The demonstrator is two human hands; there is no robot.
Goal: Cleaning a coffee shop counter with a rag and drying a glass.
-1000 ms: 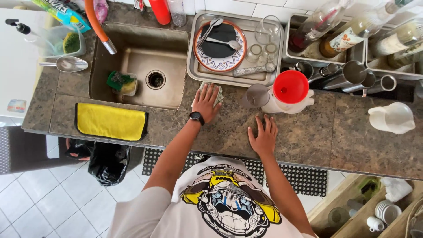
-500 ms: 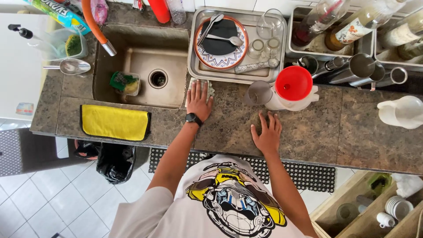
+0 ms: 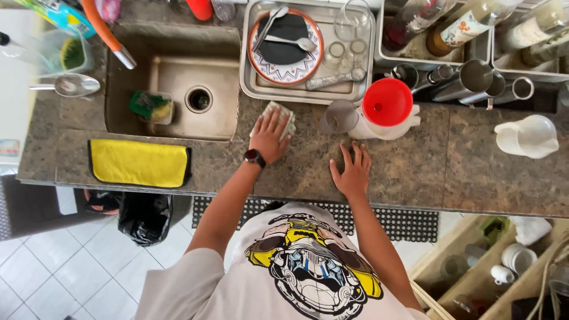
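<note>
Cloth (image 3: 286, 116), pale and checked, lies on the speckled stone counter (image 3: 415, 172) just near of the metal drying tray (image 3: 249, 89), mostly covered by the left hand (image 3: 269, 133).

At the far left a yellow towel (image 3: 139, 163) is draped over the near edge of the counter. Beyond it is the sink (image 3: 178, 112), with a small tub holding a green sponge (image 3: 148, 106) on its floor. Next comes the left hand, a dark watch on its wrist. Its fingers are spread and pressed flat on the cloth, with only the cloth's far right corner showing. Whether it is a rag or a scrubbing pad is hard to tell from this height.

Further right, the right hand (image 3: 352, 172) rests palm down on bare counter with its fingers splayed. It holds nothing and seems to be bracing the body. Just beyond it a clear glass (image 3: 339, 117) lies tipped beside a white vessel topped by a red funnel (image 3: 387, 102). A white jug (image 3: 526, 136) stands well apart at the right.

The work in hand looks like wiping the counter, with the cloth at the stretch between sink and glass. A stroke to the right would need steady downward pressure. It would also have to stay near of the glass and funnel, which stand close to that path, or those would have to be lifted first.
</note>
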